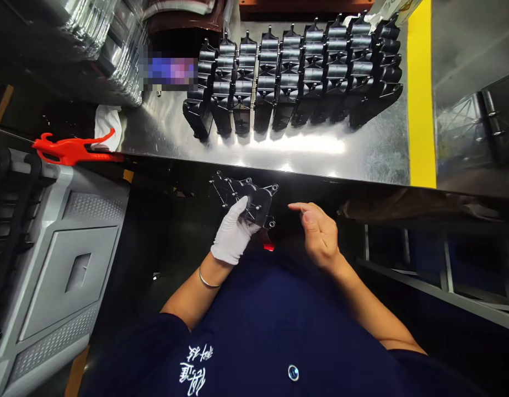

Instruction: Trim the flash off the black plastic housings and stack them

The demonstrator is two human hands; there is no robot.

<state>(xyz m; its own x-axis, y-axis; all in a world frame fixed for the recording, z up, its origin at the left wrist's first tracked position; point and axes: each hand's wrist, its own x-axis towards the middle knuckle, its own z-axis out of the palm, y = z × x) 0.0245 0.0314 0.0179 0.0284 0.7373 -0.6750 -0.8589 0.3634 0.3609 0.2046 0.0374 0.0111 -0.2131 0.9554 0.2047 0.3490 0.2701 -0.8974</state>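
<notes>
My left hand, in a white glove, grips a flat black plastic part with mounting ears, held below the near edge of the metal table. My bare right hand hovers just right of the part with its forefinger stretched toward it and the other fingers curled; it holds nothing that I can see. A small red thing shows under the part, against my dark blue shirt.
Several rows of stacked black parts stand at the back of the table. A red cutter-like tool and a white cloth lie at the left edge. A grey plastic crate stands at left, a yellow stripe at right.
</notes>
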